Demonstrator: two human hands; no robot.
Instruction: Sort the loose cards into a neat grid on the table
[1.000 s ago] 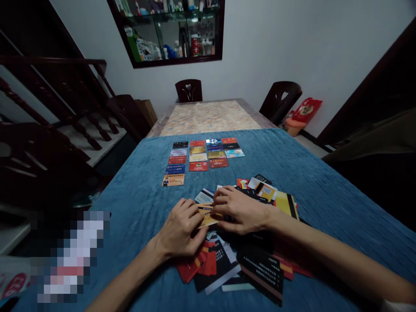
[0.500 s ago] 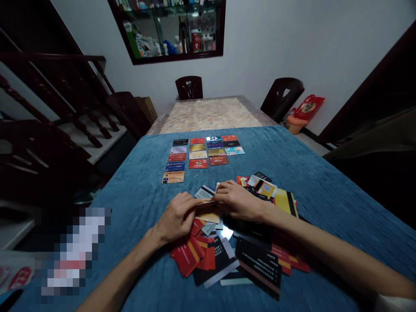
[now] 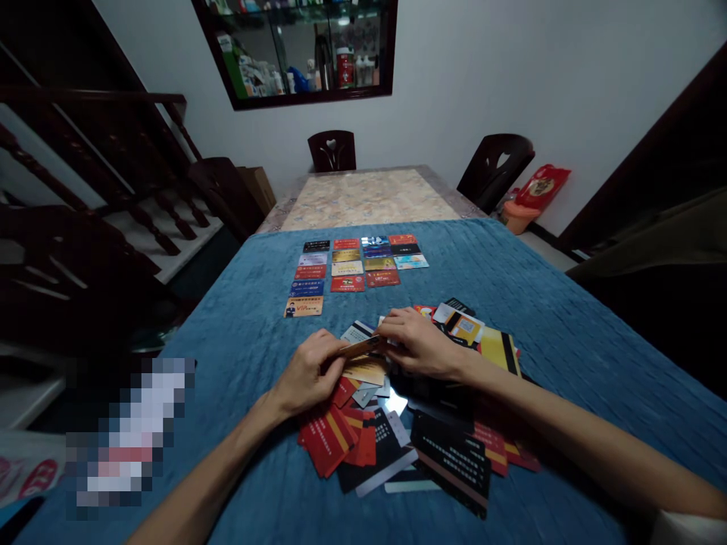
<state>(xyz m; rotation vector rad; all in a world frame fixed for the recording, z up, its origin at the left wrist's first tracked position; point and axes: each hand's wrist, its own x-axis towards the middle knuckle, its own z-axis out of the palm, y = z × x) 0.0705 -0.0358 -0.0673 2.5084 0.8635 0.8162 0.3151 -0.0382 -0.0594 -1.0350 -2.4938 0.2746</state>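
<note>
My left hand (image 3: 310, 372) and my right hand (image 3: 417, 344) meet over a loose heap of plastic cards (image 3: 420, 431) on a blue cloth (image 3: 238, 356). Both pinch the same tan card (image 3: 363, 347), which is lifted off the heap and tilted nearly edge-on. Left fingers grip its near-left end, right fingers its far-right end. Under them lies another gold card (image 3: 366, 371). Farther away, several cards lie face up in neat columns (image 3: 352, 269).
Beyond the cloth the table's patterned top (image 3: 363, 198) shows, with dark chairs (image 3: 332, 151) at the far end and right (image 3: 494, 174). A stair railing (image 3: 96, 197) runs along the left. A wall cabinet (image 3: 301, 53) hangs ahead. A red bag (image 3: 545, 189) sits by the wall.
The tan card lay flat under both hands a second ago. It has been lifted off the heap and turned up on edge, both hands moving slightly away from me.
</note>
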